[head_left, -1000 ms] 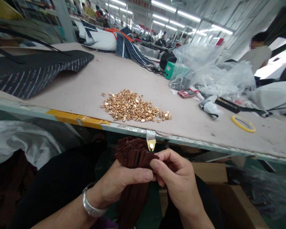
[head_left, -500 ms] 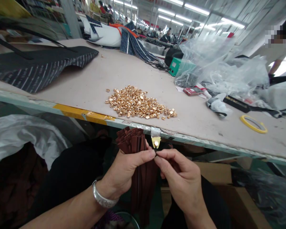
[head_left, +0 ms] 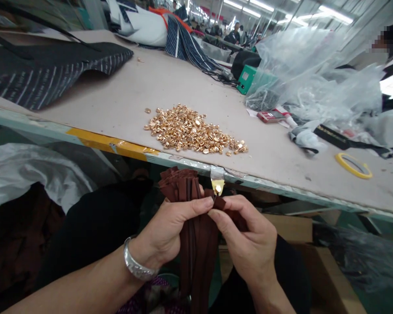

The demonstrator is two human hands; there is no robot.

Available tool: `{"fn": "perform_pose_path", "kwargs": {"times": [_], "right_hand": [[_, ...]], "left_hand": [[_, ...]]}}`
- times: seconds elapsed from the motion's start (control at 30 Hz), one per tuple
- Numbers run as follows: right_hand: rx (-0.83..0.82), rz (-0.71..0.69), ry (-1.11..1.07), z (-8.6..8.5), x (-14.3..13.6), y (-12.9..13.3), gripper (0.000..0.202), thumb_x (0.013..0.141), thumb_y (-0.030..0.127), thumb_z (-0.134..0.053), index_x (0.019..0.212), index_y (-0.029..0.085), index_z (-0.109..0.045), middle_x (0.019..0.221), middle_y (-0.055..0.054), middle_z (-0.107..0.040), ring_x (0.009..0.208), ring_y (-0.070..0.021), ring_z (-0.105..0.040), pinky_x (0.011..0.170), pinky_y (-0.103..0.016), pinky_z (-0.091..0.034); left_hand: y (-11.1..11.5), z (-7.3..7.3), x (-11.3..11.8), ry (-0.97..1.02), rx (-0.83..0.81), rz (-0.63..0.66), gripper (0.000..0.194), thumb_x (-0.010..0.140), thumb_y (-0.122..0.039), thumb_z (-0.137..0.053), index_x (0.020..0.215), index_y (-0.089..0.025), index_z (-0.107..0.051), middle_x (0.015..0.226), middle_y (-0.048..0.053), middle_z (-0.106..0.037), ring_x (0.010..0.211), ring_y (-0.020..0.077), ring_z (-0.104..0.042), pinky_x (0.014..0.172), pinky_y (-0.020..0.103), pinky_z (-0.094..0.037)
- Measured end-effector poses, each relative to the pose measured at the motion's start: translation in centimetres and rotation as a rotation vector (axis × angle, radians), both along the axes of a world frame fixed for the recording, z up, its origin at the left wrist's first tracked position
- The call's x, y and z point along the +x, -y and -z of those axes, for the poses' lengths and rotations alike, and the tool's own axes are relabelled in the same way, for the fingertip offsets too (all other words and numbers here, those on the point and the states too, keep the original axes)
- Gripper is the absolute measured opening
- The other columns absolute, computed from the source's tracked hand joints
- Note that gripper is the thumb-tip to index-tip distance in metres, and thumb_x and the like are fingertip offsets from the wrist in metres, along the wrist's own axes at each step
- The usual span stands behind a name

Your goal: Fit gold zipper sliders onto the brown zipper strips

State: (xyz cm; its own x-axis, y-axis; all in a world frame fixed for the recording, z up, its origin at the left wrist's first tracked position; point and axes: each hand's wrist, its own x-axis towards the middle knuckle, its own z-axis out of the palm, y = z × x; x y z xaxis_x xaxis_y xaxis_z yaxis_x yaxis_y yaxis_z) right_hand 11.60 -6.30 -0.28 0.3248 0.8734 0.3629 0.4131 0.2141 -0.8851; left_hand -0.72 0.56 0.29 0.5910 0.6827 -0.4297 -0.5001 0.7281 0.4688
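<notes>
My left hand (head_left: 170,224), a silver bangle on its wrist, is closed around a bundle of dark brown zipper tapes (head_left: 178,185) that hangs down between my knees. Thumb and forefinger of my right hand (head_left: 245,233) pinch the split end of one brown zipper tape (head_left: 219,202), close to my left thumb. Directly above this end, a small yellow metal holder (head_left: 217,184) juts from the table edge, bearing a gold zipper slider (head_left: 218,189). Whether tape and slider touch, I cannot tell. A heap of gold zipper sliders (head_left: 191,131) lies on the table just beyond.
On the table (head_left: 118,100) are dark striped fabric pieces (head_left: 59,74) at left, a green box (head_left: 247,79), clear plastic bags (head_left: 301,74) and a yellow tape roll (head_left: 353,165) at right. A cardboard box (head_left: 327,274) stands below. Another person (head_left: 373,52) is at the far right.
The tape end, hidden at my fingertips before, now shows spread between both hands just under the holder. The hands have risen slightly, and my view has tilted down a little.
</notes>
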Motion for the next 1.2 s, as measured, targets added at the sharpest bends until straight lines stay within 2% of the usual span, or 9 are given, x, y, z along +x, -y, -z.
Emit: {"fn": "perform_pose_path", "kwargs": {"times": [0.07, 0.13, 0.23, 0.3, 0.37, 0.67, 0.9, 1.07, 1.2], "right_hand": [[-0.004, -0.005, -0.106, -0.2, -0.1, 0.0, 0.008, 0.083, 0.015, -0.071, 0.084, 0.023, -0.07, 0.082, 0.0, -0.066, 0.072, -0.0123, -0.061, 0.065, -0.023, -0.048], [-0.06, -0.031, -0.348, -0.6, -0.2, 0.1, 0.004, 0.085, 0.02, -0.069, 0.082, 0.022, -0.07, 0.081, 0.001, -0.067, 0.055, -0.0064, -0.055, 0.05, -0.018, -0.043], [-0.231, -0.118, -0.804, -1.2, -0.2, -0.1, 0.016, 0.086, 0.03, -0.068, 0.076, 0.018, -0.064, 0.074, 0.001, -0.066, 0.035, 0.0006, -0.036, 0.033, -0.013, -0.025], [-0.3, -0.136, -0.98, -1.5, -0.1, -0.5, 0.025, 0.079, 0.03, -0.073, 0.068, 0.016, -0.056, 0.063, 0.003, -0.062, 0.034, 0.0013, -0.031, 0.032, -0.011, -0.022], [-0.332, -0.121, -1.064, -1.6, 0.1, -1.0, 0.032, 0.073, 0.027, -0.077, 0.063, 0.016, -0.049, 0.056, 0.006, -0.055, 0.034, 0.0011, -0.028, 0.032, -0.009, -0.023], [-0.406, -0.098, -1.124, -1.5, 0.4, -1.9, 0.033, 0.069, 0.023, -0.076, 0.064, 0.019, -0.044, 0.05, 0.008, -0.052, 0.03, 0.001, -0.025, 0.03, -0.009, -0.021], [-0.414, -0.101, -1.12, -1.6, 0.4, -2.0, 0.033, 0.069, 0.024, -0.076, 0.064, 0.019, -0.043, 0.049, 0.008, -0.052, 0.03, 0.001, -0.024, 0.029, -0.009, -0.022], [-0.407, -0.086, -1.122, -1.5, 0.5, -2.0, 0.032, 0.068, 0.023, -0.075, 0.064, 0.019, -0.043, 0.049, 0.009, -0.052, 0.03, 0.0009, -0.024, 0.029, -0.009, -0.024], [-0.426, -0.097, -1.109, -1.4, 0.5, -2.2, 0.033, 0.068, 0.023, -0.075, 0.063, 0.019, -0.043, 0.049, 0.008, -0.053, 0.029, 0.001, -0.024, 0.029, -0.009, -0.024]], "left_hand": [[-0.1, -0.2, -0.1, -0.018, -0.008, -0.01, 0.017, 0.061, -0.009, -0.082, 0.074, -0.014, -0.072, 0.068, 0.001, -0.071, 0.062, 0.0118, -0.066, 0.062, 0.022, -0.056], [-0.3, -0.6, -0.2, -0.033, -0.009, -0.007, 0.017, 0.061, -0.009, -0.081, 0.073, -0.014, -0.07, 0.066, 0.0, -0.07, 0.06, 0.0119, -0.065, 0.06, 0.022, -0.056], [-0.7, -1.0, -0.3, -0.067, 0.034, 0.007, 0.016, 0.062, -0.009, -0.08, 0.072, -0.015, -0.068, 0.061, -0.001, -0.067, 0.055, 0.0112, -0.063, 0.055, 0.021, -0.053], [-0.8, -1.1, -0.4, -0.12, 0.071, 0.018, 0.017, 0.062, -0.01, -0.079, 0.072, -0.015, -0.066, 0.06, -0.001, -0.066, 0.053, 0.0111, -0.062, 0.054, 0.021, -0.052], [-0.9, -1.1, -0.3, -0.171, 0.095, 0.022, 0.018, 0.061, -0.012, -0.079, 0.071, -0.015, -0.064, 0.06, -0.001, -0.065, 0.053, 0.0111, -0.06, 0.054, 0.022, -0.051], [-0.9, -1.3, 0.0, -0.241, 0.096, 0.05, 0.019, 0.059, -0.015, -0.079, 0.069, -0.014, -0.063, 0.062, 0.0, -0.063, 0.056, 0.0126, -0.059, 0.056, 0.025, -0.05], [-1.0, -1.7, 0.5, -0.133, 0.099, 0.048, 0.016, 0.059, -0.011, -0.077, 0.065, -0.014, -0.063, 0.056, -0.002, -0.062, 0.05, 0.0118, -0.058, 0.05, 0.024, -0.05], [-0.9, -1.5, 0.6, -0.227, 0.097, 0.022, 0.018, 0.057, -0.013, -0.078, 0.067, -0.014, -0.062, 0.062, 0.0, -0.063, 0.054, 0.0132, -0.059, 0.053, 0.025, -0.05], [-1.0, -1.5, 0.6, -0.222, 0.103, 0.033, 0.019, 0.058, -0.013, -0.078, 0.067, -0.014, -0.062, 0.061, -0.001, -0.061, 0.054, 0.0136, -0.059, 0.054, 0.026, -0.05]]}}
